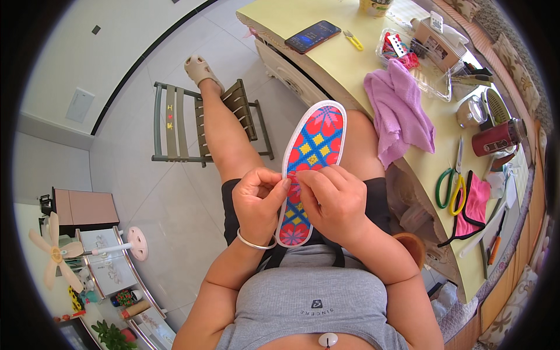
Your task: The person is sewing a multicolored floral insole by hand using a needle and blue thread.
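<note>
An embroidered insole with a white rim stands tilted up in front of my lap. Its face carries red flowers, blue lattice bands and yellow diamonds. My left hand is closed on the insole's left edge, thumb and forefinger pinching near its middle. Over the face of the insole, my right hand is closed, its thumb and fingertips pressed together close to the left thumb. Whatever is between those right fingertips is too small to make out. Both hands partly cover the insole's narrow middle.
On the yellow-covered table at right lie a phone, small yellow snips, a purple towel, scissors, a dark red flask and a plastic box of thread. A slatted folding chair props my leg.
</note>
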A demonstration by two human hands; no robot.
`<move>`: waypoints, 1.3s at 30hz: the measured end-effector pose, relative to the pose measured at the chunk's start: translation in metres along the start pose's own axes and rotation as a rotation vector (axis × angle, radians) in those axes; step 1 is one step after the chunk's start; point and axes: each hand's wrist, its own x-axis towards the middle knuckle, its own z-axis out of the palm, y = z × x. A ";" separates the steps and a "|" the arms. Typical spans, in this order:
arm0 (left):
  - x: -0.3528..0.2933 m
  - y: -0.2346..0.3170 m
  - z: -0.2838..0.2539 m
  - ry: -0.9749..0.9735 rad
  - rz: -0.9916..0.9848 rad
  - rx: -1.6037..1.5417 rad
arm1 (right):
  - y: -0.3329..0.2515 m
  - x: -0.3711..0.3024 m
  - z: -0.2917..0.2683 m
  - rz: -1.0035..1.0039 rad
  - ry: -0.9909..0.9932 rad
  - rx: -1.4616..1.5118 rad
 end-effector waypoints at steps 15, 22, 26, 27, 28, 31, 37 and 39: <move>-0.002 -0.003 0.002 0.016 0.177 0.222 | -0.003 0.000 -0.002 -0.009 -0.045 -0.060; -0.001 -0.014 0.002 0.033 0.482 0.460 | -0.005 0.001 0.001 0.022 -0.055 0.004; 0.001 -0.011 0.003 0.038 0.525 0.484 | -0.004 0.000 0.005 0.021 0.038 0.096; 0.001 -0.010 0.004 0.024 0.541 0.490 | -0.001 -0.002 0.006 -0.014 0.064 0.096; 0.000 -0.011 0.004 0.020 0.513 0.478 | -0.002 -0.002 0.006 0.025 0.025 0.108; -0.003 -0.011 0.003 0.043 0.373 0.389 | -0.006 0.001 0.000 0.074 0.025 0.123; 0.006 -0.003 -0.008 -0.112 0.158 -0.144 | 0.027 0.002 -0.022 0.593 0.325 0.708; 0.008 -0.008 -0.006 -0.236 0.085 -0.271 | 0.031 -0.005 -0.015 0.898 0.003 1.112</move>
